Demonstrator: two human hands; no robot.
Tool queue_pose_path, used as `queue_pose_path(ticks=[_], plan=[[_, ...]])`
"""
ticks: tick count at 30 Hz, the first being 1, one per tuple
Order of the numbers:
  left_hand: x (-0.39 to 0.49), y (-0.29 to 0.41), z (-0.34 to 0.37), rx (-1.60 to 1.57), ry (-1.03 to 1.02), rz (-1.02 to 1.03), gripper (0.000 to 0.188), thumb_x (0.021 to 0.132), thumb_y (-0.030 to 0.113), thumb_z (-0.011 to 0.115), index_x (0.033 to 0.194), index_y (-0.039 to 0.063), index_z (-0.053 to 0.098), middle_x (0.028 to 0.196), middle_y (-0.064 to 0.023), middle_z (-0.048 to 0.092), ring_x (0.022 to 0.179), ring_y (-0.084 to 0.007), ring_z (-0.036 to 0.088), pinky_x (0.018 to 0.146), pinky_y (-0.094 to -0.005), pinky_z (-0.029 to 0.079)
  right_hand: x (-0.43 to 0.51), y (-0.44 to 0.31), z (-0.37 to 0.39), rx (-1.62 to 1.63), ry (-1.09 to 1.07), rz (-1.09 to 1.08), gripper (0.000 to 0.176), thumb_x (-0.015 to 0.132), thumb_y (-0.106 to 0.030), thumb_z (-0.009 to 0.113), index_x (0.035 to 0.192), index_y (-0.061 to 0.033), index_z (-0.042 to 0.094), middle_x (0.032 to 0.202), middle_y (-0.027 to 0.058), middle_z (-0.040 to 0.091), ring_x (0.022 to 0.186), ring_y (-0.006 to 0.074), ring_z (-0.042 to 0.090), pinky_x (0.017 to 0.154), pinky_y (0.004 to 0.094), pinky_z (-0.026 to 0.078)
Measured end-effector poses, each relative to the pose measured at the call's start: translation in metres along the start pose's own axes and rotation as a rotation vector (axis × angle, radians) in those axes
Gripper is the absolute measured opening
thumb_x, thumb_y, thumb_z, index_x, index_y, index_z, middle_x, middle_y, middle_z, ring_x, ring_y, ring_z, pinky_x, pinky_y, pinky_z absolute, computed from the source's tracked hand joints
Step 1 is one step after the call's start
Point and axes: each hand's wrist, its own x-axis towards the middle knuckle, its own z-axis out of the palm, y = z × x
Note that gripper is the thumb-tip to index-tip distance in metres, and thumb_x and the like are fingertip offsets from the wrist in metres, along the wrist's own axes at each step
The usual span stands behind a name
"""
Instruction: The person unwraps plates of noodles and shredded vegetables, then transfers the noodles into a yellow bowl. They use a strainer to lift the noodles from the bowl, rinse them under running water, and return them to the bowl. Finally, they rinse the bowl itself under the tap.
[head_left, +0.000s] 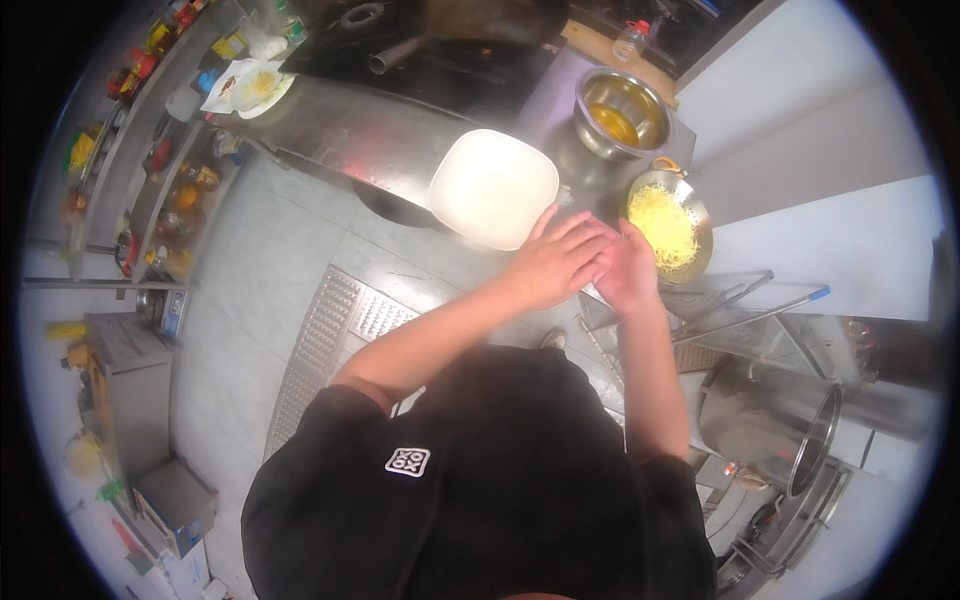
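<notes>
My left hand (561, 261) lies across the palm of my right hand (624, 266), the two touching in front of my body. No held object shows between them, though the overlap hides part of both palms. Just left of my fingers, a square white dish (495, 187) with rounded corners rests at the edge of the steel counter (352, 142). Right of my right hand stands a perforated metal colander (705, 247) holding pale yellow shreds (664, 229). Behind it, a steel bowl (649, 139) contains yellow-brown liquid.
A plate (277, 97) with shredded food sits at the counter's far left. A dark stove (442, 82) and a capped plastic bottle (630, 43) are at the back. Shelves (135, 127) line the left; a large steel pot (765, 427) stands lower right, near metal rods with a blue tip (819, 293).
</notes>
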Motion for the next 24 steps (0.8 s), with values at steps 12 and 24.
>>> queue_pose_path(ticks=[12, 24], plan=[[-0.103, -0.113, 0.038, -0.533, 0.233, -0.662, 0.025, 0.092, 0.011, 0.065, 0.117, 0.009, 0.064, 0.094, -0.0066, 0.066, 0.085, -0.0191, 0.063, 0.077, -0.0338, 0.051, -0.052, -0.077, -0.007, 0.134, 0.001, -0.426, 0.021, 0.095, 0.0, 0.059, 0.116, 0.0032, 0.062, 0.107, 0.0134, 0.07, 0.092, 0.0195, 0.069, 0.082, 0.0287, 0.06], [-0.134, -0.172, 0.043, -1.288, 0.089, -1.556, 0.06, 0.097, 0.045, 0.057, 0.135, 0.0, 0.047, 0.125, -0.0159, 0.059, 0.09, -0.0265, 0.069, 0.072, -0.0341, 0.058, -0.027, -0.104, -0.112, -1.126, 1.016, -0.851, 0.043, 0.091, -0.008, 0.062, 0.132, 0.0044, 0.055, 0.114, 0.0093, 0.066, 0.087, 0.0154, 0.064, 0.076, 0.0294, 0.051]])
